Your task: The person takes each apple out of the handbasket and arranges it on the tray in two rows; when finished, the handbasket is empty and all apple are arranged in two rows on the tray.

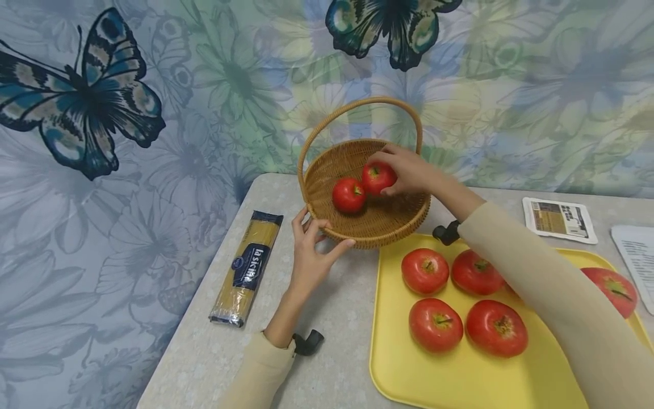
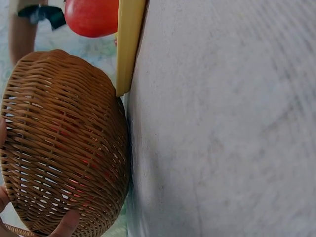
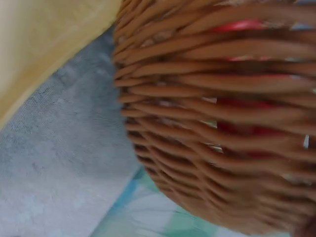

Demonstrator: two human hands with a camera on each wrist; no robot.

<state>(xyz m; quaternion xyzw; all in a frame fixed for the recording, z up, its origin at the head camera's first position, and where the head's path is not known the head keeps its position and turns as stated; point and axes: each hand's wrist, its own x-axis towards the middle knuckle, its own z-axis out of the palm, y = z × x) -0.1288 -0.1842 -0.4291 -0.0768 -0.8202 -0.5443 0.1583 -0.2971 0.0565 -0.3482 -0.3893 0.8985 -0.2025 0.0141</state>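
Observation:
A brown wicker basket [image 1: 352, 228] with a tall arched handle stands at the back of the table. My left hand [image 1: 313, 250] holds its near left rim, fingers over the edge; the thumb lies against the woven side [image 2: 74, 163] in the left wrist view. Inside the basket sits a red apple [image 1: 349, 196]. My right hand [image 1: 409, 170] reaches in over the right rim and grips a second red apple [image 1: 378, 178], close beside the first. In the right wrist view, the basket wall [image 3: 197, 118] fills much of the picture, with red showing through the weave.
A yellow tray [image 1: 409, 380] at the front right carries several red apples [image 1: 436, 325], partly under my right sleeve. Left of the basket lies a pack of spaghetti [image 1: 247, 270]. Behind the tray are a white flat packet [image 1: 559, 220] and a printed sheet [image 1: 636, 255]. A patterned cloth hangs behind.

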